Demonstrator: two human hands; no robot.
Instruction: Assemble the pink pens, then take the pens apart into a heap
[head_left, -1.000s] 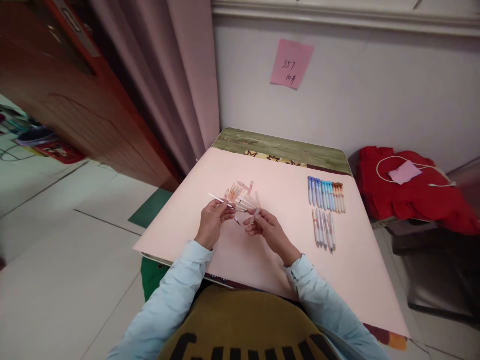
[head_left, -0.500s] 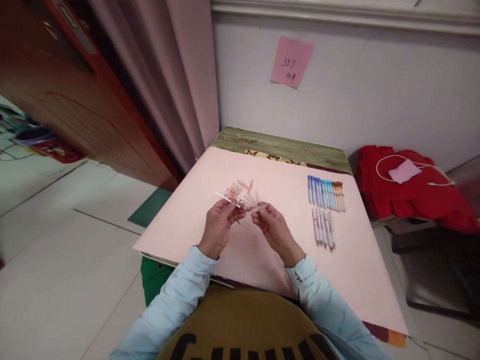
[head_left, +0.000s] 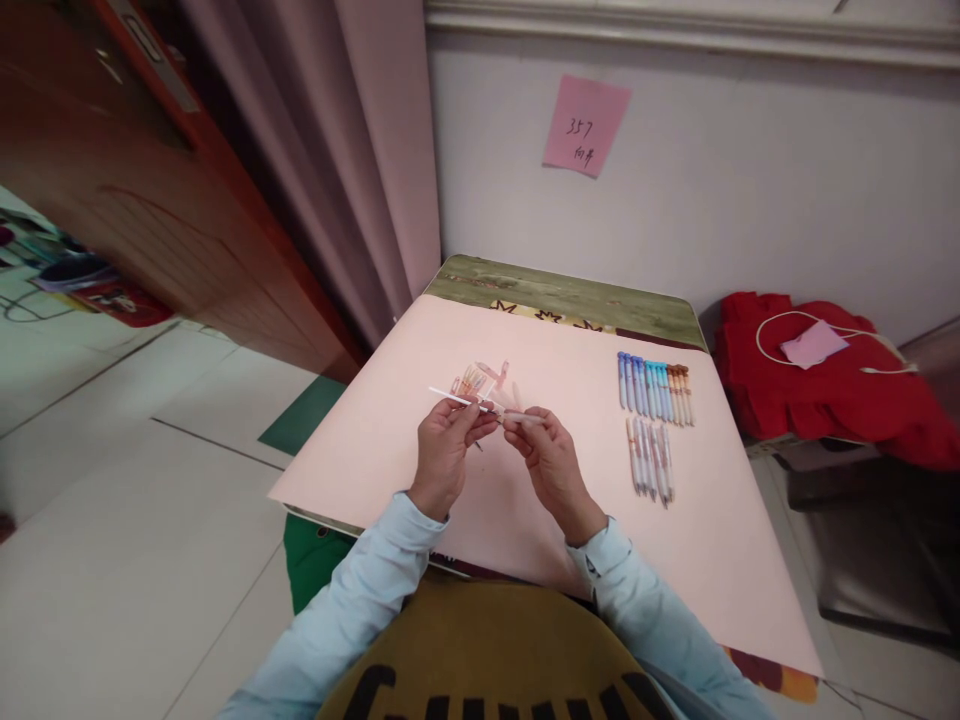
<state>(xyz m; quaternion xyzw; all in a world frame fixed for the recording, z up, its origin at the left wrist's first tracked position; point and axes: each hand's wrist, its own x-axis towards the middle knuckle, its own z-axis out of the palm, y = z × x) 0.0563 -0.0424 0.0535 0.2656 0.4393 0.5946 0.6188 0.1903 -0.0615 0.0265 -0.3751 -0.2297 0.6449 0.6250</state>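
My left hand [head_left: 444,450] pinches a thin white pen refill [head_left: 448,395], which sticks out past the fingers to the upper left. Between thumb and fingers, my right hand [head_left: 553,462] grips a pale pen barrel [head_left: 523,417]. The refill's dark end and the barrel's near end meet between the two hands; whether one is inside the other I cannot tell. Just beyond the fingers lies a loose pile of pen parts [head_left: 472,378], pinkish and clear, partly hidden by my left hand.
To the right, a row of blue, light blue and brown pens [head_left: 654,388] lies above a group of whitish pens [head_left: 649,460]. Pale paper [head_left: 360,440] covers the table. A red cloth [head_left: 825,400] with a white cable is beyond the right edge; a brown door [head_left: 225,220] stands left.
My hands have drawn slightly closer together. The barrel has turned to line up more with the refill, and their ends now meet.
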